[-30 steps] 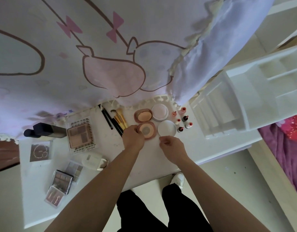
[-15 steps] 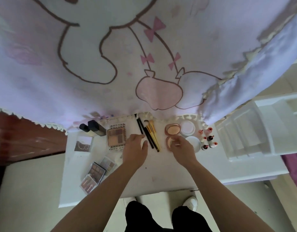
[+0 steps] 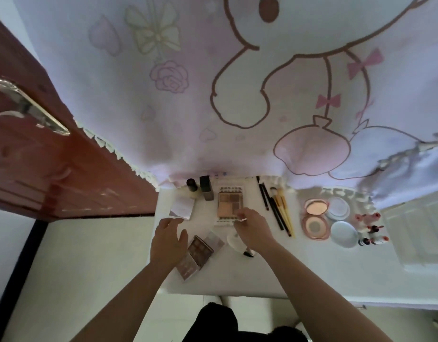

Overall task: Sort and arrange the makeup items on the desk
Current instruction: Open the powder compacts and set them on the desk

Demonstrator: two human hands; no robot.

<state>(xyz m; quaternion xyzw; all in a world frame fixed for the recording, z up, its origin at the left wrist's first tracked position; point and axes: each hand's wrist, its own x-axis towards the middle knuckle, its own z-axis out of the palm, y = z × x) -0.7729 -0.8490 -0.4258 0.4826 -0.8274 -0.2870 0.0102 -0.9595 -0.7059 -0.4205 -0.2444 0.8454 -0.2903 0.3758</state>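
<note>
On the white desk (image 3: 237, 277) a large eyeshadow palette (image 3: 229, 204) lies at the back centre. My right hand (image 3: 252, 229) is curled at its near right corner and pinches its edge. My left hand (image 3: 167, 239) hovers open, fingers spread, over the desk's left part beside three small palettes (image 3: 197, 253). A white rounded case (image 3: 235, 243) lies partly hidden under my right wrist. Brushes (image 3: 278, 209) lie in a row to the right. Beyond them are two pink compacts (image 3: 314, 217), two white round lids (image 3: 341, 222) and several small bottles (image 3: 371, 228).
Two dark bottles (image 3: 200, 188) and a silver square card (image 3: 182, 208) sit at the back left. A white plastic organizer (image 3: 420, 230) stands at the far right. A printed curtain (image 3: 237, 95) hangs over the desk's back edge. A brown door (image 3: 40, 156) is at left.
Both hands have shifted left: the right from the pink compacts to the large palette, the left from the brushes to the small palettes. The camera has swung left.
</note>
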